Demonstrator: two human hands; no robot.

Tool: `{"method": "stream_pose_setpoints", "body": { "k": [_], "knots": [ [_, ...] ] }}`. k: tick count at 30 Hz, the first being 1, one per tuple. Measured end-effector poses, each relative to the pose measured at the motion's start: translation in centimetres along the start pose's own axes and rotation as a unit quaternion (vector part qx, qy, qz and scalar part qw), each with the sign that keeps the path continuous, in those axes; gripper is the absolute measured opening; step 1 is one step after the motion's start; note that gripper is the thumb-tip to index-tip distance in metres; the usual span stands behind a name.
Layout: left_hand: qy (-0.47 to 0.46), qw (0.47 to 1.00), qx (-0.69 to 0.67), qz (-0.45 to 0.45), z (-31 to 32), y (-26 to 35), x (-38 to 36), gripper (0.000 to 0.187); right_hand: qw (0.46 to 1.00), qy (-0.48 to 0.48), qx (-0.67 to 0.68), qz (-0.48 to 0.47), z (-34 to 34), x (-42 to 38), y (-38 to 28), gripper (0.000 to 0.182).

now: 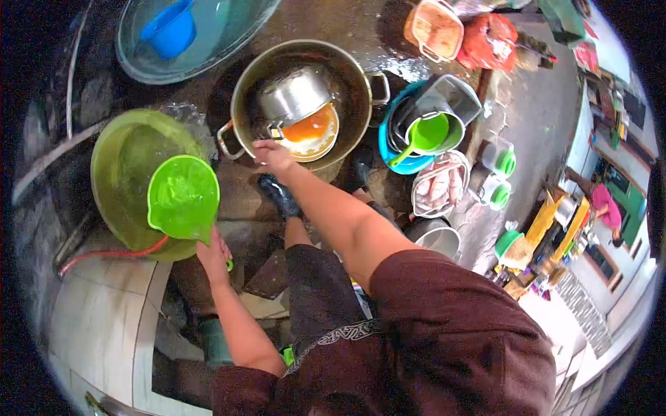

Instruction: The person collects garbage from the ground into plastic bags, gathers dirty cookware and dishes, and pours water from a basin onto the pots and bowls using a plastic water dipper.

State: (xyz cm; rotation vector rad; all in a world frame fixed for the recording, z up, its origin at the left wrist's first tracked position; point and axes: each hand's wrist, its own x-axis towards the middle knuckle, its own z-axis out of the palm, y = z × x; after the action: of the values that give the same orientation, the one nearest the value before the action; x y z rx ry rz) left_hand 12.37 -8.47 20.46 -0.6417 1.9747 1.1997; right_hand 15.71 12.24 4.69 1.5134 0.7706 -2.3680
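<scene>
My left hand (214, 255) grips the handle of a bright green plastic scoop (183, 197), held over the edge of a green basin (114, 149) with water in it. My right hand (272, 157) reaches forward to the near rim of a large metal pot (357, 83). Inside that pot lie a smaller steel pot (295, 93) on its side and a bowl with orange residue (312, 132). The fingers rest at the bowl's edge, next to the small pot's handle; their grip is hidden. My dark boots (279, 195) stand just below the big pot.
A blue scoop (171, 29) floats in a wide basin (139, 66) at the back left. A blue tub with dishes and a green ladle (424, 133), a wire basket (440, 184) and green-lidded jars (501, 161) crowd the right. A red hose (111, 253) runs past the green basin. A person in pink (607, 208) stands far right.
</scene>
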Motion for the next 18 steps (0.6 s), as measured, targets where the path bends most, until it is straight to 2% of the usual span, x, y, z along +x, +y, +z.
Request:
{"method": "stream_pose_setpoints", "body": {
  "k": [1, 3, 5, 7, 9, 10, 11, 12, 13, 14, 15, 17, 18],
  "knots": [
    [-0.009, 1.0, 0.003, 0.004, 0.8, 0.1, -0.7, 0.018, 1.0, -0.008, 0.002, 0.011, 0.5, -0.1, -0.3, 0.024],
    [0.003, 0.997, 0.064, 0.043, 2.6, 0.3, -1.8, 0.02, 0.999, -0.028, 0.02, -0.034, 1.1, 0.5, -0.3, 0.023],
    [-0.033, 0.992, 0.105, 0.067, 4.4, 0.7, -2.6, 0.023, 0.998, 0.004, -0.015, -0.055, 2.1, 0.1, -1.4, 0.023],
    [-0.033, 0.988, 0.132, 0.067, 6.7, 0.9, -2.9, 0.022, 0.994, -0.028, 0.104, -0.013, 1.5, -1.9, -3.4, 0.02],
    [-0.043, 0.981, 0.18, 0.054, 7.8, -0.1, -1.6, 0.026, 0.98, 0.021, -0.055, -0.191, -3.8, 10.5, 6.9, 0.018],
    [-0.043, 0.96, 0.224, 0.161, 8.8, -0.2, -1.1, 0.029, 0.952, 0.068, -0.133, -0.269, -4.3, 10.6, 6.6, 0.017],
    [-0.043, 0.927, 0.262, 0.266, 9.7, -0.3, -0.8, 0.033, 0.951, 0.075, -0.13, -0.272, -5.3, 10.6, 6.2, 0.017],
    [-0.051, 0.925, 0.263, 0.268, 10.3, -0.4, -0.8, 0.033, 0.976, 0.106, -0.044, -0.187, -6.4, 10.6, 5.7, 0.018],
    [-0.043, 0.911, 0.321, 0.255, 11.2, 1.0, -1.6, 0.034, 0.985, 0.133, 0.044, -0.101, -6.3, 7.4, 2.7, 0.019],
    [-0.034, 0.893, 0.378, 0.242, 11.9, 1.8, -2.2, 0.035, 0.984, 0.139, 0.048, -0.105, -6.4, 5.1, 0.9, 0.019],
    [-0.039, 0.891, 0.38, 0.245, 12.5, 1.9, -2.3, 0.035, 0.984, 0.148, 0.061, -0.083, -6.3, 2.9, -0.6, 0.024],
    [0.04, 0.876, 0.428, 0.219, 12.6, 1.9, -1.9, 0.037, 0.982, 0.156, 0.082, -0.061, -6.7, 2.0, -1.3, 0.028],
    [0.051, 0.884, 0.397, 0.241, 11.9, 1.3, -1.3, 0.042, 0.991, 0.11, -0.003, -0.08, -7.1, 1.6, -1.7, 0.042]
  ]
}}
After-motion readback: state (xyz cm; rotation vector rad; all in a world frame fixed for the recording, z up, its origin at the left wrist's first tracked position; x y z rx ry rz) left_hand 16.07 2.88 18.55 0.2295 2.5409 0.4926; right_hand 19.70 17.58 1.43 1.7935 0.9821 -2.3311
